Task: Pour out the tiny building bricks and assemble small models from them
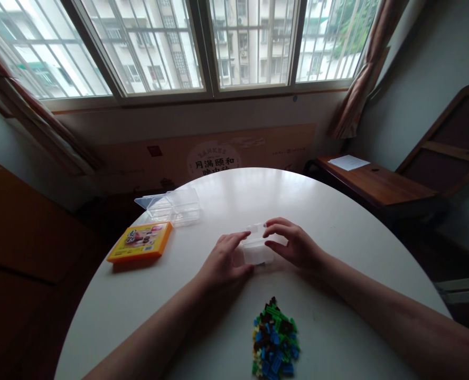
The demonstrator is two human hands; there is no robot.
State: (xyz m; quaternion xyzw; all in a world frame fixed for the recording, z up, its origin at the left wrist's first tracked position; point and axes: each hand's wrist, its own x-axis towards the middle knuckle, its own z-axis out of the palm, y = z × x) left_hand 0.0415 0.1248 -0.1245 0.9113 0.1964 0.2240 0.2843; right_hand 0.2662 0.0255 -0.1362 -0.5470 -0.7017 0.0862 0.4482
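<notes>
A small clear plastic box (257,253) stands on the white round table between my hands, its lid part raised at the far side. My left hand (224,261) is around the box's left side, with the thumb at the near corner and the fingers along the far side. On the right, my right hand (292,244) has its fingers curved and apart, fingertips at the box's right edge and lid. Closer to me lies a pile of small building bricks (274,340) in green, blue, brown and yellow.
An orange-yellow box (141,241) with a printed label lies at the table's left. Behind it sits an open clear plastic case (177,207). The table's (337,221) curved edge runs around. A wooden chair (393,177) with a paper (348,162) is beyond, right.
</notes>
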